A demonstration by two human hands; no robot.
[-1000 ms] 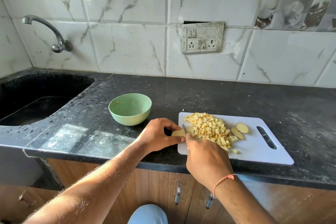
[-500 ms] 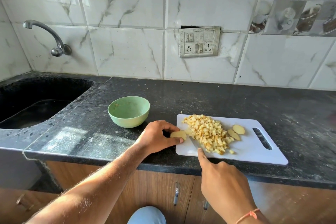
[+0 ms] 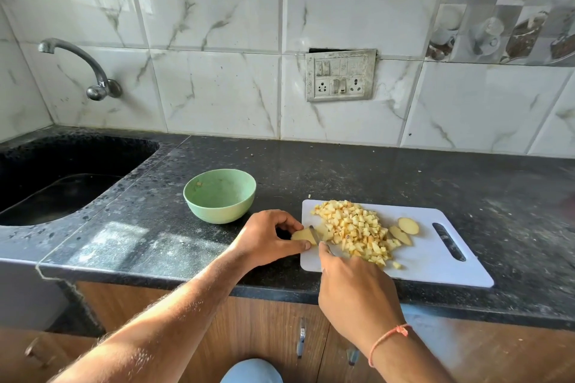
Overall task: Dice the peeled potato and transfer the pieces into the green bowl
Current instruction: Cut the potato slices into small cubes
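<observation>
A white cutting board (image 3: 435, 264) lies on the black counter with a heap of diced potato (image 3: 354, 227) on it. Two potato slices (image 3: 404, 228) lie to the right of the heap. My left hand (image 3: 267, 238) pinches a potato piece (image 3: 302, 235) at the board's left edge. My right hand (image 3: 357, 289) grips a knife (image 3: 314, 235), whose blade stands in that piece; the handle is hidden in my fist. The green bowl (image 3: 220, 195) sits left of the board, apart from it, holding only a few scraps.
A dark sink (image 3: 62, 183) lies at the far left under a metal tap (image 3: 90, 71). A switch and socket plate (image 3: 340, 74) hangs on the tiled wall. The counter's front edge runs just below the board. Cupboard handles (image 3: 301, 342) show beneath.
My right hand, drawn back toward me half a second ago, has moved forward again and brought the blade down into the potato piece. My left hand has kept its hold.
</observation>
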